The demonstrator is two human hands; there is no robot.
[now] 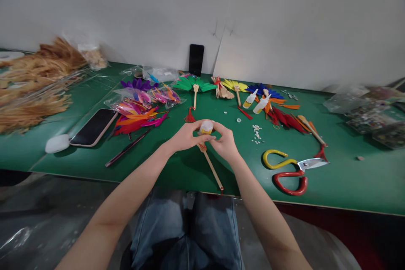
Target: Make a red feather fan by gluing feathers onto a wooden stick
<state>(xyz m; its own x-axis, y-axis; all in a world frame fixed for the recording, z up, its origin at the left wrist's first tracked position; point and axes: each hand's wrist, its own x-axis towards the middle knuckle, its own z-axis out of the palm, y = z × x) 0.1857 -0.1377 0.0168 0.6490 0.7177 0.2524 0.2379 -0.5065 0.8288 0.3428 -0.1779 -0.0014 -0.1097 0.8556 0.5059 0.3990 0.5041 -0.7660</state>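
1. Both hands meet above the table (177, 168): the left hand (186, 136) and the right hand (225, 141) grasp a small bottle (206, 127) between their fingers. It looks like a glue bottle, though the fingers cover too much of it to be sure.
2. The bottle is over the upper end of a wooden handle (212, 168), which slants toward the table's near edge. If it is open and squeezed too hard, liquid could drip onto that handle or stick to the fingertips.
3. The handle's lower end lies close to the edge; a forearm brushing it could knock it off.
4. To the right, white beads (257, 131) lie loose, and a sweeping sleeve-less arm might scatter them.
5. Beyond them, two glue bottles (249, 99) (262, 104) lean among feathers. Scissors (303, 165) lie open beside the right forearm, blades pointing away from it, hampering reach on that side.
6. On the left, bright feathers (139, 118), a pen (126, 148) and a phone (95, 127) crowd the space.
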